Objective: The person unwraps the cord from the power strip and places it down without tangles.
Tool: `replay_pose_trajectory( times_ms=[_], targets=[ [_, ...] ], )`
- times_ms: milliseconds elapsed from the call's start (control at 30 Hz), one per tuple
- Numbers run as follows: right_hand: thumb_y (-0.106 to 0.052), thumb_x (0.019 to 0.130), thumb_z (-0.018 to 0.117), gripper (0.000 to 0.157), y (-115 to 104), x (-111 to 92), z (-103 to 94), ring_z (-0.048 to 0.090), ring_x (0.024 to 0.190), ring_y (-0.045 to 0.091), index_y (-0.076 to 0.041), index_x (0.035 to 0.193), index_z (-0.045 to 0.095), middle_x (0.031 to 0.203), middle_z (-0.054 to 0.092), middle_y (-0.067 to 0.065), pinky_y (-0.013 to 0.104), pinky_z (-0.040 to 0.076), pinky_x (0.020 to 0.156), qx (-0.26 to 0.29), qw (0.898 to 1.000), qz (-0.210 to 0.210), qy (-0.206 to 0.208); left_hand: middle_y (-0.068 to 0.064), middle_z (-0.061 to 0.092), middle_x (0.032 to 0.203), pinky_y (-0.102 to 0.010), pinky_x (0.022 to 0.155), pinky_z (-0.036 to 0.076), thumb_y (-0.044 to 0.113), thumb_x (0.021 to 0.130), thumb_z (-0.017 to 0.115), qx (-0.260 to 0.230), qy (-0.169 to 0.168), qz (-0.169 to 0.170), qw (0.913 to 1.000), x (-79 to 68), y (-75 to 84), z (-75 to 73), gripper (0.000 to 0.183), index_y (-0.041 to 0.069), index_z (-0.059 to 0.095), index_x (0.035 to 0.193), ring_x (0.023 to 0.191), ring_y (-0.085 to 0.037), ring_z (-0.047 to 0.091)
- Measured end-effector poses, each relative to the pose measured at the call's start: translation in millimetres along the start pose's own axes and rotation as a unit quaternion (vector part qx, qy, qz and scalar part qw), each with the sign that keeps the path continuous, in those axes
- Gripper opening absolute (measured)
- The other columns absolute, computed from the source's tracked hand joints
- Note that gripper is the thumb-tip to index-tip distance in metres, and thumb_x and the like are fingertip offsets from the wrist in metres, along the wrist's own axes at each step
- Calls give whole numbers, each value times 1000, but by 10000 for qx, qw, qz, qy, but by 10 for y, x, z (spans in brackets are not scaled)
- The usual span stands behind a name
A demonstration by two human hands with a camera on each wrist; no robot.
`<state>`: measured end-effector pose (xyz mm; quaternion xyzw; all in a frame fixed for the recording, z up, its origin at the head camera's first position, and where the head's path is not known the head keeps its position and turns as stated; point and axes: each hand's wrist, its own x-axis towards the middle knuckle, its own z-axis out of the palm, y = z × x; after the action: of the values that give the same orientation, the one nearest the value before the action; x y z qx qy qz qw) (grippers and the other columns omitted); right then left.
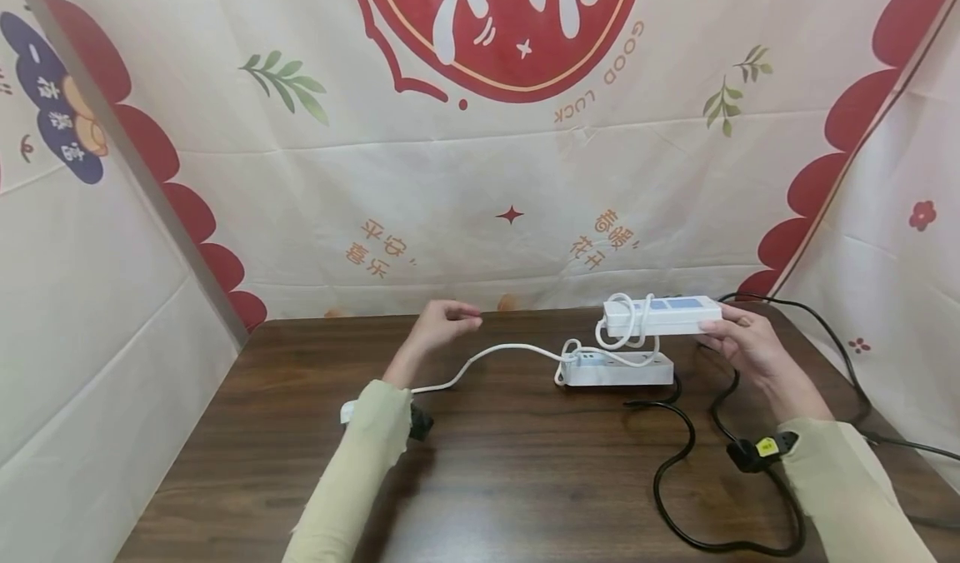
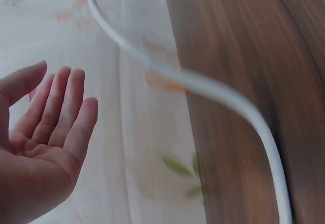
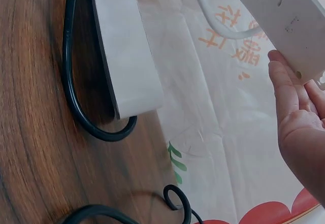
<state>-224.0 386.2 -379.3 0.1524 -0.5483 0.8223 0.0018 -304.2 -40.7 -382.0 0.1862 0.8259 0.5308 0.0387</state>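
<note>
My right hand (image 1: 746, 346) grips one end of a white power strip (image 1: 663, 316), held up off the table; the right wrist view shows the underside of this raised strip (image 3: 289, 23). Loops of its white cord (image 1: 628, 321) hang around the strip's left end. Below it, a second white power strip (image 1: 622, 371) lies on the table, with white cord draped over its left part. From there the white cord (image 1: 502, 347) runs left, passing behind my left forearm. My left hand (image 1: 442, 328) hovers apart from the cord, holding nothing, its fingers (image 2: 76, 127) loosely extended.
A black cable (image 1: 660, 496) curves over the right of the brown wooden table (image 1: 517, 463). A white piece (image 1: 347, 411) shows beside the left sleeve. Printed cloth (image 1: 450, 171) hangs behind the table and at its sides. Dark wrist devices (image 1: 750, 455) sit at both cuffs.
</note>
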Motion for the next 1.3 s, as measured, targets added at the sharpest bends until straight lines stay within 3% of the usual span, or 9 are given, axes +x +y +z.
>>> replay_pose_trajectory(
  times_ms=[100, 367, 567, 900, 1167, 1300],
  targets=[
    [17, 85, 42, 40, 3, 4, 20, 64, 90, 15, -8, 103, 68, 101, 67, 6, 26, 50, 76, 139, 9999, 21, -76, -12, 68, 98, -28, 78, 47, 12, 84, 65, -242, -2, 138, 9996, 68, 126, 193, 23, -1, 67, 102, 90, -18, 62],
    [16, 84, 44, 38, 12, 28, 65, 63, 91, 14, -8, 102, 68, 101, 66, 5, 26, 50, 76, 165, 9998, 23, 52, -13, 67, 100, -25, 76, 48, 12, 84, 65, -640, -300, 112, 9974, 163, 477, 577, 24, 1, 66, 105, 90, -18, 62],
    [17, 84, 43, 38, 1, 34, 89, 63, 92, 15, -6, 103, 67, 103, 66, 6, 26, 49, 78, 209, 9997, -68, -80, -13, 67, 101, -24, 76, 47, 13, 84, 65, -862, -433, 135, 9952, 309, 506, 781, 26, 1, 66, 107, 91, -18, 62],
    [17, 85, 41, 38, 1, 48, 101, 63, 93, 18, -2, 107, 65, 103, 66, 11, 28, 50, 78, 568, 9975, -188, -386, -7, 67, 100, -26, 78, 48, 14, 84, 65, -1127, -575, 27, 9920, 518, 601, 932, 28, 2, 65, 109, 88, -13, 61],
    [17, 85, 40, 38, 11, 81, 147, 63, 94, 17, -2, 108, 65, 103, 66, 11, 28, 49, 78, 522, 9972, -260, -469, -12, 65, 105, -32, 85, 47, 7, 84, 64, -1854, -1051, -287, 9766, 606, 617, 1119, 29, -1, 62, 112, 92, -13, 62],
    [16, 85, 40, 38, -5, 113, 167, 63, 93, 17, -2, 108, 65, 103, 66, 11, 28, 50, 78, 418, 9975, -302, -475, -17, 63, 109, -35, 87, 46, 5, 87, 59, -2343, -1356, -443, 9616, 587, 599, 1139, 31, -5, 58, 116, 98, -23, 61]
  ],
)
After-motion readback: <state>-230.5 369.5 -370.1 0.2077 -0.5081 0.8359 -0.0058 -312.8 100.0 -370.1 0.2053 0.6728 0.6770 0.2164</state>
